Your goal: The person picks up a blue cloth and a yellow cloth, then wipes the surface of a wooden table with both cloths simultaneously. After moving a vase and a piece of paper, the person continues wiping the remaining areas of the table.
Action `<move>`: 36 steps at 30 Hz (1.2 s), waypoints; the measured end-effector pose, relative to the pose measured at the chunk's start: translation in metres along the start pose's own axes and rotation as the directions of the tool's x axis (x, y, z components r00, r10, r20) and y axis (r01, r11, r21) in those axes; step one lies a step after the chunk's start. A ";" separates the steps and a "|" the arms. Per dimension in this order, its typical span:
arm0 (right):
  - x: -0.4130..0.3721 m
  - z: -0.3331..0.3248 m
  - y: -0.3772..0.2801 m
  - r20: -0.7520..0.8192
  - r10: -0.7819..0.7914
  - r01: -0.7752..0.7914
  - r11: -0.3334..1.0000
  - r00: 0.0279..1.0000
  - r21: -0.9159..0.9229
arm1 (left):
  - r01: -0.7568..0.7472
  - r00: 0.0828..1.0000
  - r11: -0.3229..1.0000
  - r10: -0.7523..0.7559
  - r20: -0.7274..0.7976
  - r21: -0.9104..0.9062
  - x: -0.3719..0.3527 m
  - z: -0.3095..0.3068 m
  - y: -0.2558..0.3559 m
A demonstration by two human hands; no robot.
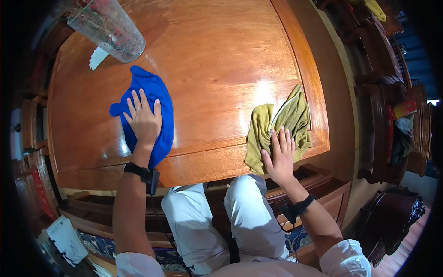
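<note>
My left hand [145, 121] lies flat with its fingers apart on a blue cloth [163, 131], which is spread on the left part of the wooden table [207, 69]. Near the right front corner, a crumpled olive-yellow cloth [259, 131] sits under my right hand [280, 159]. The fingers of that hand are stretched out and rest on the cloth without gripping it. Part of the olive-yellow cloth hangs over the front edge of the table. Each wrist wears a black strap with a small device and a cable.
A tall clear glass vase [122, 39] with reddish contents stands at the back left, beside a jagged white piece [98, 58]. My knees are at the table's front edge. Dark carved wooden furniture [385, 217] stands to the right. A white box [67, 240] is at the lower left.
</note>
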State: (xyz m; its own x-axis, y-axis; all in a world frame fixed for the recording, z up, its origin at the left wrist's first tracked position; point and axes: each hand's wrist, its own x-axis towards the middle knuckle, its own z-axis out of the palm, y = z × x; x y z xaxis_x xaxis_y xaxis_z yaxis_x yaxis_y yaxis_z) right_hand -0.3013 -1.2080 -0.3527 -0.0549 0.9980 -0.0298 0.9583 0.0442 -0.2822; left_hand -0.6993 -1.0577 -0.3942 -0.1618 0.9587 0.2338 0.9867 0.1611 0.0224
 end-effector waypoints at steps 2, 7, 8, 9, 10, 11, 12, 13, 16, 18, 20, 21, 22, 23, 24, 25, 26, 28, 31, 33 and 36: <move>-0.004 -0.017 0.009 0.007 -0.064 0.063 0.996 0.998 0.065 | -0.046 0.999 0.999 0.046 -0.007 -0.002 0.003 0.004 -0.006; -0.003 -0.033 0.043 -0.005 -0.123 0.122 0.978 0.992 0.168 | -0.175 0.984 0.985 0.175 -0.026 0.001 0.011 0.003 -0.016; -0.002 -0.035 0.045 0.028 -0.112 0.103 0.970 0.993 0.222 | -0.205 0.978 0.979 0.204 -0.039 -0.009 0.014 0.003 -0.018; -0.003 -0.037 0.046 0.030 -0.102 0.091 0.965 0.994 0.246 | -0.235 0.971 0.972 0.234 -0.050 -0.020 0.015 0.004 -0.018; -0.005 -0.038 0.045 0.035 -0.099 0.088 0.965 0.994 0.246 | -0.236 0.971 0.972 0.235 -0.045 -0.022 0.015 0.005 -0.017; -0.008 -0.039 0.043 0.034 -0.070 0.060 0.966 0.997 0.250 | -0.233 0.972 0.972 0.232 -0.045 -0.023 0.015 0.005 -0.017; -0.008 -0.040 0.041 0.029 -0.043 0.034 0.966 0.999 0.255 | -0.231 0.972 0.973 0.230 -0.051 -0.023 0.018 0.004 -0.016; -0.009 -0.039 0.041 0.025 -0.040 0.032 0.967 0.999 0.253 | -0.235 0.971 0.972 0.233 -0.054 -0.026 0.021 0.002 -0.012; -0.017 -0.030 0.034 0.038 0.033 -0.042 0.963 0.999 0.267 | -0.157 0.988 0.986 0.157 -0.001 -0.062 0.024 -0.001 0.013; -0.008 -0.016 0.023 -0.117 0.055 -0.033 0.983 0.992 0.178 | 0.019 1.000 1.000 -0.019 -0.015 0.012 0.020 0.004 0.045; 0.005 -0.001 0.015 -0.110 0.156 -0.139 0.978 0.982 0.155 | -0.058 0.998 0.996 0.058 -0.009 -0.062 0.003 -0.001 0.080; 0.011 0.005 0.009 -0.115 0.200 -0.188 0.976 0.973 0.110 | -0.147 0.989 0.982 0.147 -0.009 -0.115 -0.009 -0.007 0.096; 0.019 0.011 0.006 -0.128 0.246 -0.240 0.969 0.961 0.062 | -0.238 0.971 0.956 0.238 -0.019 -0.172 -0.021 -0.017 0.110; 0.022 0.014 0.002 -0.146 0.237 -0.239 0.971 0.960 0.005 | -0.312 0.947 0.924 0.322 0.010 -0.223 -0.033 -0.028 0.120; 0.024 0.017 -0.001 -0.164 0.226 -0.237 0.970 0.960 -0.052 | -0.382 0.914 0.884 0.405 0.030 -0.270 -0.046 -0.037 0.126; 0.024 0.019 -0.001 -0.173 0.225 -0.233 0.972 0.959 -0.024 | -0.446 0.876 0.838 0.480 0.036 -0.315 -0.059 -0.042 0.125; 0.024 0.015 -0.003 -0.144 0.242 -0.246 0.969 0.960 -0.006 | -0.504 0.834 0.789 0.551 0.041 -0.350 -0.068 -0.045 0.119; 0.023 0.008 -0.004 -0.108 0.238 -0.236 0.971 0.965 0.035 | -0.512 0.795 0.741 0.601 0.088 -0.433 -0.082 -0.053 0.104; 0.019 0.001 0.004 -0.085 0.221 -0.215 0.973 0.971 0.080 | -0.513 0.756 0.712 0.640 0.141 -0.479 -0.090 -0.060 0.079; 0.013 -0.012 0.009 -0.057 0.195 -0.182 0.965 0.979 0.187 | -0.500 0.790 0.715 0.608 0.082 -0.489 -0.090 -0.064 0.060; 0.001 -0.042 0.013 -0.106 0.165 -0.135 0.959 0.981 0.249 | -0.478 0.855 0.759 0.517 -0.036 -0.441 -0.078 -0.092 0.030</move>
State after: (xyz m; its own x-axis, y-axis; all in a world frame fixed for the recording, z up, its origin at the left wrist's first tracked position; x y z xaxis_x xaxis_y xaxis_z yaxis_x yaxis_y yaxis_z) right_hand -0.2774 -1.2046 -0.3157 0.1341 0.9906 0.0260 0.8568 -0.1028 -0.5052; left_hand -0.6556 -1.1491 -0.3218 0.3726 0.8945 0.2469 0.8339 -0.4395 0.3340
